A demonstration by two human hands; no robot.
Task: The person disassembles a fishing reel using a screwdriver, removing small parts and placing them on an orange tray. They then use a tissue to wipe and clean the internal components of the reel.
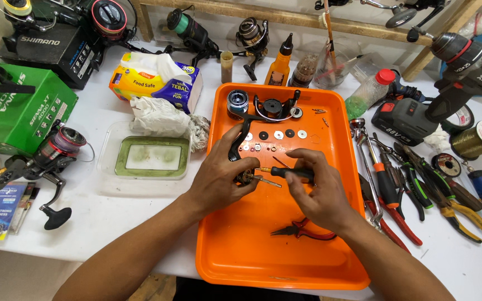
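Note:
Over the orange tray [235, 256], my left hand [218, 175] grips a small dark reel part with a brass shaft [250, 178]. My right hand [316, 189] holds a black-handled screwdriver [294, 172] with an orange collar, its tip pointing left at that part. A row of small washers and discs [277, 135] lies on the tray just beyond my hands. The stripped black reel body and spool [266, 107] sit at the tray's far end. Red-handled pliers [302, 229] rest on the tray below my right hand.
Pliers, cutters and screwdrivers [414, 184] lie right of the tray, with a cordless drill [453, 83] behind. A clear dish with a green liner [149, 159], crumpled tissue [163, 118] and a fishing reel [51, 161] are to the left. A green box [18, 111] stands far left.

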